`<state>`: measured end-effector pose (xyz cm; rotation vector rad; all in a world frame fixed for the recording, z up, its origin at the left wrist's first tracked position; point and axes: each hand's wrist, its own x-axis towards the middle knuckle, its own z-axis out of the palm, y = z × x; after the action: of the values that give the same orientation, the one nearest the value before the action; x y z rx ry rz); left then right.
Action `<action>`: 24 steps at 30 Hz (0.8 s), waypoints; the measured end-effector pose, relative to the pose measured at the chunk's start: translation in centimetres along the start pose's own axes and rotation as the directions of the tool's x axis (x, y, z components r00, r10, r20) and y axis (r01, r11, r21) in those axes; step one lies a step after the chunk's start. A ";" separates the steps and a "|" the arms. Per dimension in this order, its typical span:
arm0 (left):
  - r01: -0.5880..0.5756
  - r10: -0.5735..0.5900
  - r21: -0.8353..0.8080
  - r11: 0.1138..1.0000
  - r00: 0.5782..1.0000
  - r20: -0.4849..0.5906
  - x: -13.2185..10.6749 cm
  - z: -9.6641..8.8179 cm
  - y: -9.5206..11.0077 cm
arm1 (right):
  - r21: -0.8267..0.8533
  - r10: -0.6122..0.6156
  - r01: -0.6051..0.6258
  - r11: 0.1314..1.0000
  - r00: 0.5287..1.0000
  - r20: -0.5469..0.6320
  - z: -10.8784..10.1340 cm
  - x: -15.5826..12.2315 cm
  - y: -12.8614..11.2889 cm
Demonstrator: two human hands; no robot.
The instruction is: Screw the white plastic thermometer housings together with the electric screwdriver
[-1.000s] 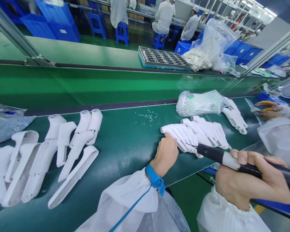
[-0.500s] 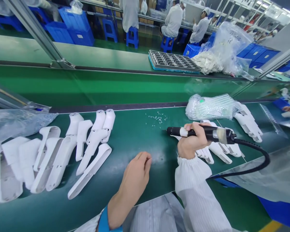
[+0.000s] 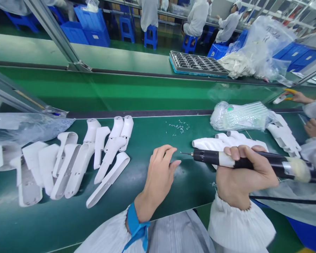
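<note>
My right hand (image 3: 242,174) grips a black and white electric screwdriver (image 3: 252,162), held level with its bit pointing left. My left hand (image 3: 159,177) hovers over the dark green belt (image 3: 147,140), fingers loosely curled, thumb and fingertips close together by the bit's tip; whether they pinch a screw I cannot make out. A scatter of tiny screws (image 3: 179,127) lies on the belt beyond. A row of white plastic shells (image 3: 226,142) lies behind the screwdriver. More white shells (image 3: 76,158) are spread at the left.
A clear bag of parts (image 3: 239,116) lies at the right, another plastic bag (image 3: 26,128) at the far left. A grey compartment tray (image 3: 197,64) and bagged gloves (image 3: 252,56) sit on the far shelf. A co-worker's hands (image 3: 312,116) are at the right edge.
My right hand has drawn the screwdriver back toward me and right. My left hand moved forward and right to the bit's tip. The view shifted slightly left.
</note>
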<state>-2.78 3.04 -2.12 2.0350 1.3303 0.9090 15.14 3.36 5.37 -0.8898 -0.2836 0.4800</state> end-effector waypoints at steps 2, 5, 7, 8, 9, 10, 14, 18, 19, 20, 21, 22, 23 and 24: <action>-0.054 0.054 0.017 0.998 0.998 0.018 0.6 -0.1 0.3 | -0.018 0.018 -0.018 1.000 1.000 -0.004 -0.5 -0.5 -0.9; -0.112 0.111 0.011 0.994 0.992 0.061 0.9 -0.3 0.6 | -0.036 0.033 -0.034 0.999 0.999 -0.022 -1.0 -1.0 -1.6; -0.144 0.144 0.015 0.989 0.988 0.051 0.8 -0.5 0.7 | -0.046 0.028 -0.029 0.998 0.999 -0.038 -1.2 -1.3 -1.8; -0.165 0.164 0.025 0.986 0.986 0.034 0.7 -0.6 0.8 | -0.053 0.023 -0.025 0.998 0.999 -0.042 -1.3 -1.4 -1.9; -0.187 0.187 0.039 0.981 0.982 0.018 0.7 -0.7 0.8 | -0.060 0.019 -0.021 0.998 0.999 -0.044 -1.3 -1.4 -2.0; -0.211 0.211 0.054 0.976 0.977 0.008 0.7 -0.8 0.7 | -0.067 0.017 -0.020 0.998 0.999 -0.047 -1.3 -1.5 -2.0; -0.286 0.288 0.092 0.954 0.957 -0.014 0.7 -1.0 0.2 | -0.075 0.028 -0.034 0.997 0.996 -0.079 -1.2 -2.0 -1.8; -0.271 0.267 0.054 0.961 0.961 0.070 0.5 -1.5 -0.4 | -0.068 0.049 -0.056 0.996 0.994 -0.095 -1.2 -2.2 -1.6; -0.243 0.237 0.085 0.966 0.968 0.077 0.4 -1.8 -0.6 | -0.066 0.052 -0.059 0.996 0.994 -0.100 -1.3 -2.1 -1.6; -0.199 0.194 0.148 0.969 0.980 0.053 0.3 -2.4 -0.8 | -0.063 0.055 -0.061 0.996 0.993 -0.104 -1.5 -2.0 -1.7; -0.125 0.130 0.238 0.963 0.992 -0.005 0.2 -3.1 -1.0 | -0.064 0.049 -0.056 0.996 0.993 -0.108 -1.6 -1.9 -1.8; -0.013 0.048 0.344 0.939 0.994 -0.093 0.1 -3.9 -1.3 | -0.067 0.034 -0.041 0.997 0.993 -0.111 -1.8 -1.7 -1.9; 0.133 -0.045 0.447 0.884 0.979 -0.200 0.1 -4.9 -1.7 | -0.073 0.014 -0.022 0.997 0.994 -0.106 -1.9 -1.5 -2.0; 0.291 -0.140 0.535 0.793 0.942 -0.305 0.1 -6.0 -2.2 | -0.078 -0.013 0.005 0.997 0.995 -0.103 -2.0 -1.4 -2.1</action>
<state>-8.61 4.42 0.04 2.1652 2.1481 0.7289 15.47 0.14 5.79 -0.9857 -0.2132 0.4150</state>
